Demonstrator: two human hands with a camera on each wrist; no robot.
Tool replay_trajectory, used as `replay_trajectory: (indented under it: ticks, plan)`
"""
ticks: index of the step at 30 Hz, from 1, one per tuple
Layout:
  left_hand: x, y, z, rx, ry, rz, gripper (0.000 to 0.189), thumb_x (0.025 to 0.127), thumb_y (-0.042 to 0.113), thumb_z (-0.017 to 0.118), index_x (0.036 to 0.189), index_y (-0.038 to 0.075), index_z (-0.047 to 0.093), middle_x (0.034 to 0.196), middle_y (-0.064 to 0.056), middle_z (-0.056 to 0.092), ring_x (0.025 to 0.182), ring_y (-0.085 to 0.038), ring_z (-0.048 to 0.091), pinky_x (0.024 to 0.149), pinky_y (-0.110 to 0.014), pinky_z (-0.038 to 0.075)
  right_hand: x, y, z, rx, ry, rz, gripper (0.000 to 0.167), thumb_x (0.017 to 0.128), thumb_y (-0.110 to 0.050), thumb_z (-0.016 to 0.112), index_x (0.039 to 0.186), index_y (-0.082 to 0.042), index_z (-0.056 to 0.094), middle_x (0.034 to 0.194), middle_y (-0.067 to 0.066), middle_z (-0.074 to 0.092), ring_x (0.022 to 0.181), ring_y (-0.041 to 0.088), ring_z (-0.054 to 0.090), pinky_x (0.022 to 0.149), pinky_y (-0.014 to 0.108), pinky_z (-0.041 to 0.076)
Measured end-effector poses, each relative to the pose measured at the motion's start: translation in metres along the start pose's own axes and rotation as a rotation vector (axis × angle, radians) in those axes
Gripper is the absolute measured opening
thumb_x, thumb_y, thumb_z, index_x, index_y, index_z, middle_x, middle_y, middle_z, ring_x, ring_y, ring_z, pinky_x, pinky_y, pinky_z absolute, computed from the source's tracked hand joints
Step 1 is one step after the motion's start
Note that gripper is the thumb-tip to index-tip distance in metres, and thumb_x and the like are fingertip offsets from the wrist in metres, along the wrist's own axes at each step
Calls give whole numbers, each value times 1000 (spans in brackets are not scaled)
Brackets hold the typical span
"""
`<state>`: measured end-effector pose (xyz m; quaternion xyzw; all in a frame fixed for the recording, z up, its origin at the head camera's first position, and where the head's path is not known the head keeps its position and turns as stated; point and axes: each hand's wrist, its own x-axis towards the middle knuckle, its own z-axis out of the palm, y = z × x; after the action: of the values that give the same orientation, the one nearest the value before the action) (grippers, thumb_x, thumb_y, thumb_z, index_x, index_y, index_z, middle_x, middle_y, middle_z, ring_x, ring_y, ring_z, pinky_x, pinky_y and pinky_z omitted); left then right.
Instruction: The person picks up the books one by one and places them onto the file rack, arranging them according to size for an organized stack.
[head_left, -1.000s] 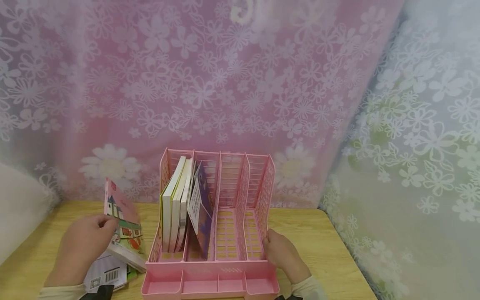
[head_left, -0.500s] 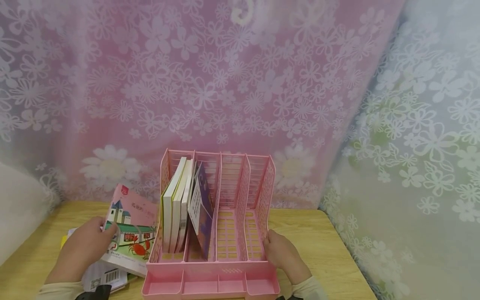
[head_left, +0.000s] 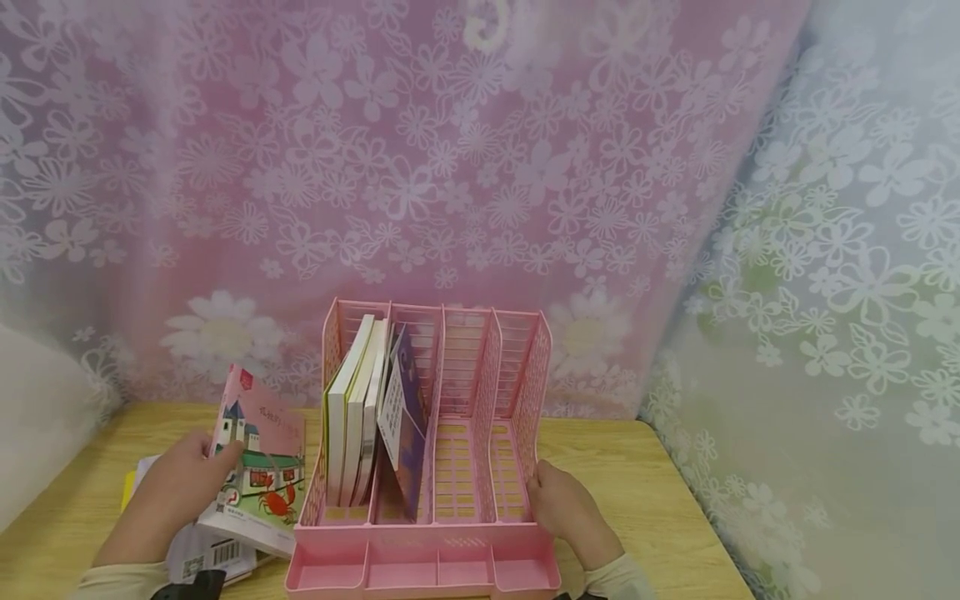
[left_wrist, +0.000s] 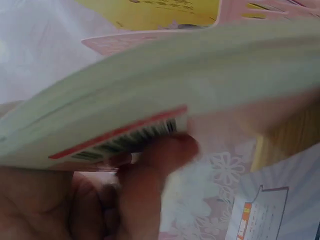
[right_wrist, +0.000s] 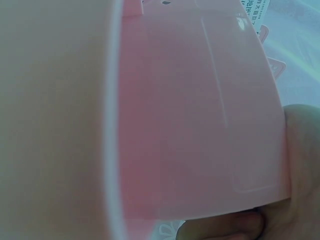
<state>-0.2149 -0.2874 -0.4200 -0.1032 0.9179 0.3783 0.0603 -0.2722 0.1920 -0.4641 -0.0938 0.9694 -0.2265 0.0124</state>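
Around a book, left grip curled

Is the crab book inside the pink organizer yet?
No, the left hand holds the crab book outside, beside the pink organizer.

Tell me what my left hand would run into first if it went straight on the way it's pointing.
Past the pink-covered paperback it holds, your left hand would probably meet the left wall of the pink file organizer first; depth is unclear, and the paperback's edge may touch it sooner.
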Motion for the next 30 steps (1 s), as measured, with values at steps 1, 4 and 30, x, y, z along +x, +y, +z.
replay_trajectory:
  ticks: [1,4,30]
  plan:
    - [0,-1,0,-22,-14,0,66,109,47,39,138,-12,41,100,-16,71,73,-22,63,59,-41,49,0,0,0,0,-1,-1,22,106,-17,44,93,-8,59,71,3,50,66,19,50,65,40,45]
    - [1,-2,1,-38,-47,12,67,110,44,39,144,-14,35,102,-15,72,72,-20,65,59,-42,51,0,1,-1,5,-8,10,22,107,-17,43,95,-8,60,72,3,52,67,19,50,66,40,45]
    - [-2,6,4,177,-26,48,71,109,48,38,149,-11,39,116,-26,70,95,-37,70,73,-58,53,-2,-2,-2,5,12,-23,22,107,-18,45,97,-6,61,71,3,50,66,18,49,64,39,44]
